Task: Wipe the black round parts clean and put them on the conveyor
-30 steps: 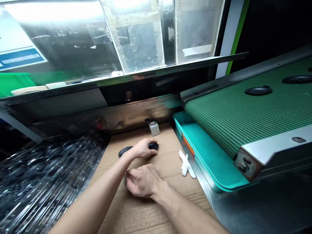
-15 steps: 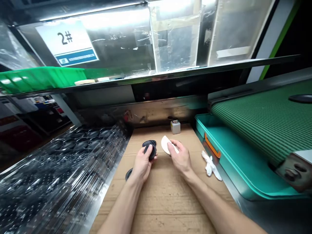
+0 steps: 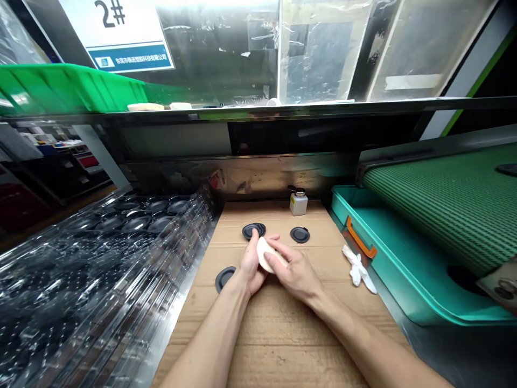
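My right hand (image 3: 297,272) grips a white pad (image 3: 266,254), thumb on top, and presses it into the palm of my left hand (image 3: 251,265). My left hand is curled beneath the pad; the black round disc it held a moment ago is hidden there. Just beyond my left fingers lie several overlapping black discs (image 3: 249,231) on the cardboard (image 3: 274,345). Another black disc (image 3: 300,234) rests flat past my right hand. One more black disc (image 3: 224,277) lies beside my left wrist, partly covered by it.
A small white bottle (image 3: 298,203) with a dark top stands at the back. At right are white gloves or cloth (image 3: 358,269), a teal bin (image 3: 404,280) and a green conveyor belt (image 3: 444,183). Clear plastic trays (image 3: 100,285) fill the left. A green basket (image 3: 72,89) sits on the shelf.
My left hand has drawn away from the overlapping discs toward the middle. The white pad in my right hand has come down against my left hand. The view has shifted slightly.
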`<state>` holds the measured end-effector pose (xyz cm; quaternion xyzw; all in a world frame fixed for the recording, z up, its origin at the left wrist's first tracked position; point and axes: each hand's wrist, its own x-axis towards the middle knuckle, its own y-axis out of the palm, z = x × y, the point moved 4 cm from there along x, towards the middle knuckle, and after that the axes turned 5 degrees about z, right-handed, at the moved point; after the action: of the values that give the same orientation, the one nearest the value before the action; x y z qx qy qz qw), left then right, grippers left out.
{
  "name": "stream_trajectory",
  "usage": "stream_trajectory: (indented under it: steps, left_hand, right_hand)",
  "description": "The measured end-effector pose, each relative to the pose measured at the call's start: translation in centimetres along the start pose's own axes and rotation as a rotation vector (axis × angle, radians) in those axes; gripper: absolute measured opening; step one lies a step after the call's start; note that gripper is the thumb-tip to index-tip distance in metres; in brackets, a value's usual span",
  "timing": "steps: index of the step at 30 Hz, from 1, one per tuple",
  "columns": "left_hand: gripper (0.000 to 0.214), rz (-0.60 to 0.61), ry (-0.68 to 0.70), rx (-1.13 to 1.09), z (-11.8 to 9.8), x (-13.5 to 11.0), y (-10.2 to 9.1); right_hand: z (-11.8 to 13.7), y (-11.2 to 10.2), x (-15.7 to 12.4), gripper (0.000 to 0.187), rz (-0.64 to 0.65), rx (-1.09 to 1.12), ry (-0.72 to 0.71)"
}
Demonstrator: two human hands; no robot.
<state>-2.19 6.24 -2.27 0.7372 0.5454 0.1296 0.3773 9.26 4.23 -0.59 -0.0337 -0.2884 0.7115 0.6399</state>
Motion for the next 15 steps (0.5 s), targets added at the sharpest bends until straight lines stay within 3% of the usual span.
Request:
stream_trajectory:
  steps: [5, 8, 11, 15]
  left_hand:
    - [0.058, -0.123, -0.049, 0.088, 0.5, 0.1, -0.6]
    - [0.056, -0.091, -0.029, 0.05, 0.4, 0.0, -0.4]
    - [0.056, -0.042, -0.067, 0.053, 0.3, 0.0, -0.2]
    - [0.063, -0.157, -0.033, 0.006, -0.3, 0.3, -0.9]
  right_hand:
    - [0.1, -0.4, 0.2, 0.044, -0.119, -0.088, 0.063]
    - [0.3, -0.1, 0.3, 0.042, -0.041, -0.093, 0.032]
    - [0.5, -0.1, 0.0, 0.042, -0.102, -0.135, 0.079]
    - [1.1, 0.8, -0.8, 0.042, -0.036, -0.194, 0.063]
